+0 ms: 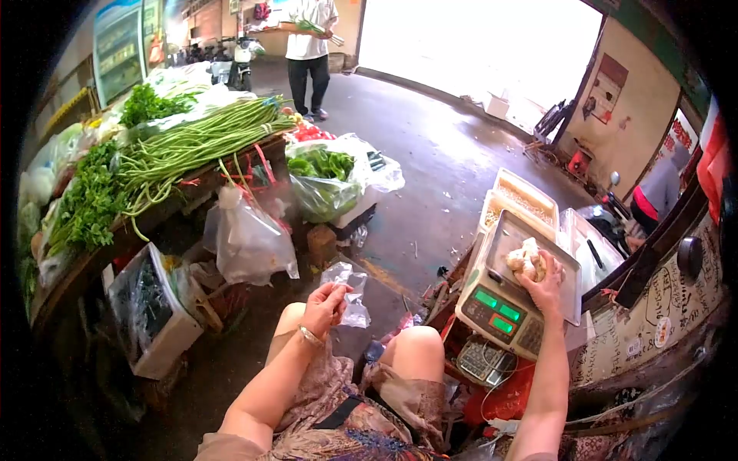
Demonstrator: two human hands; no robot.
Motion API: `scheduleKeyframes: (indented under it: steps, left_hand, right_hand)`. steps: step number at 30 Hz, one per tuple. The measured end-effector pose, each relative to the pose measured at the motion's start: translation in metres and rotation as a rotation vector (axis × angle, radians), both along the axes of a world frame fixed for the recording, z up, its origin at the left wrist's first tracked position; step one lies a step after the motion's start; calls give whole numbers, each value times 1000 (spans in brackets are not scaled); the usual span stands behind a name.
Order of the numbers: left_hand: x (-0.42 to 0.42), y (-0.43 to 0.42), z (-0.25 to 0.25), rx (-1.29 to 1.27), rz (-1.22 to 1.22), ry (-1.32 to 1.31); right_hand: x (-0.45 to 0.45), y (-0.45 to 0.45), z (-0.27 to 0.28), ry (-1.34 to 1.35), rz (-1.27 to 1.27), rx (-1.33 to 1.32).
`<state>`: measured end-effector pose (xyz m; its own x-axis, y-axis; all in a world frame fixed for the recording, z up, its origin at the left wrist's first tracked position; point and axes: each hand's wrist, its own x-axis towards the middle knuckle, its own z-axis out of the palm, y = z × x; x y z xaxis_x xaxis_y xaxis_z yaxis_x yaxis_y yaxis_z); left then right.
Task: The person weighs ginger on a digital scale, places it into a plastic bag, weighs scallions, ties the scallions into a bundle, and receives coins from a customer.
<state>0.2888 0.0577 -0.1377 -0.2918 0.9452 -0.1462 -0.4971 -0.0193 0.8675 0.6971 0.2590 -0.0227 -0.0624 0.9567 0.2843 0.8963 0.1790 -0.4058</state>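
This is looking like a vegetable stall: from the view's centre, long beans (204, 146) are lying heaped over a counter (181, 204) at ten o'clock, bagged greens (324, 165) are sitting at eleven, and a glowing digital scale (500, 313) at four is carrying ginger (523, 259).

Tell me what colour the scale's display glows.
Green; the display shows best in the head view.

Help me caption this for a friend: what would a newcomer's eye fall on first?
Probably the glaring white opening at the top, the brightest thing in view. Next, the heap of long green beans among leafy greens at left. Then the scale at right, with its green-lit displays, where the right hand touches a knobbly, ginger-like root on top.
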Motion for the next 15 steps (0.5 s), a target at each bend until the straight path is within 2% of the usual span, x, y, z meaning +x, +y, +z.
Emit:
scheduleKeyframes:
  steps: [8,15]
  left_hand:
    - [4,1,-1,-12,0,29]
    - [7,5,-2,-29,-21,95]
  right_hand:
    - [8,8,-31,53,141,422]
    - [5,-1,-24,158,158,391]
